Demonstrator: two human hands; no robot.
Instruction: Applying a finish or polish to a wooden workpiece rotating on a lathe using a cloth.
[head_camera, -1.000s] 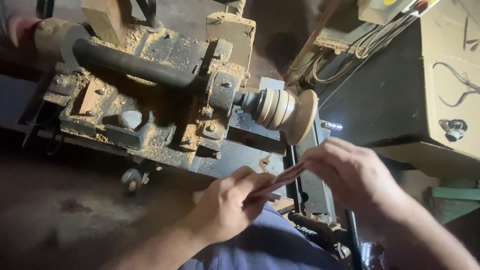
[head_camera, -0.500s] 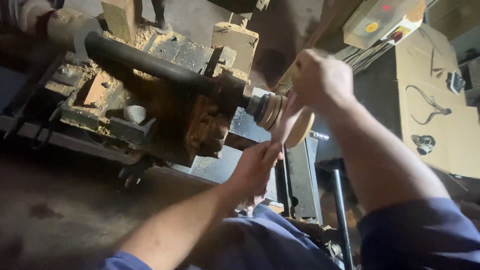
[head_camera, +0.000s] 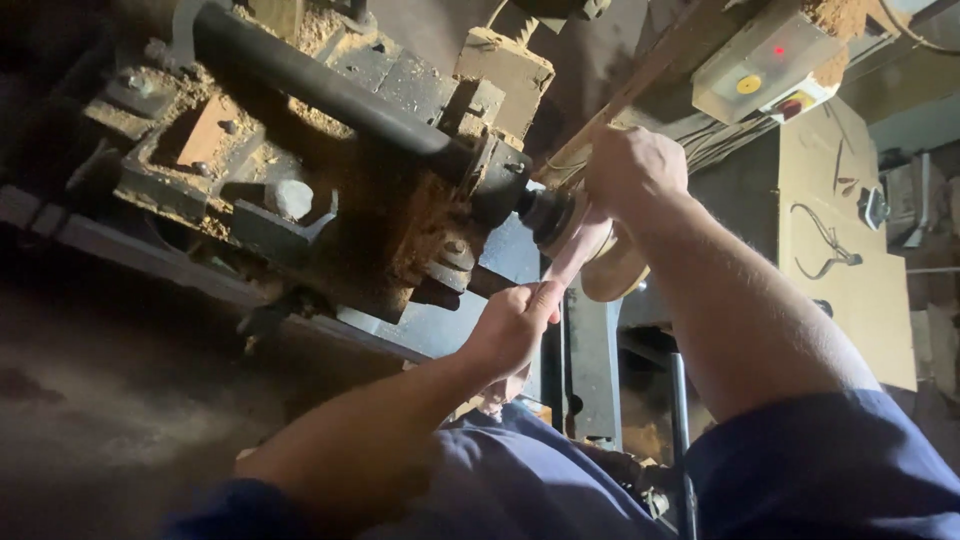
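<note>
Right hand (head_camera: 635, 170) risen, strip (head_camera: 575, 250) stretched to left hand (head_camera: 512, 325)

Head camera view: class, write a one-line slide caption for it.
Both hands, left hand low and right hand high, stretch a pale strip against a turned wooden piece on a sawdust-caked lathe.
</note>
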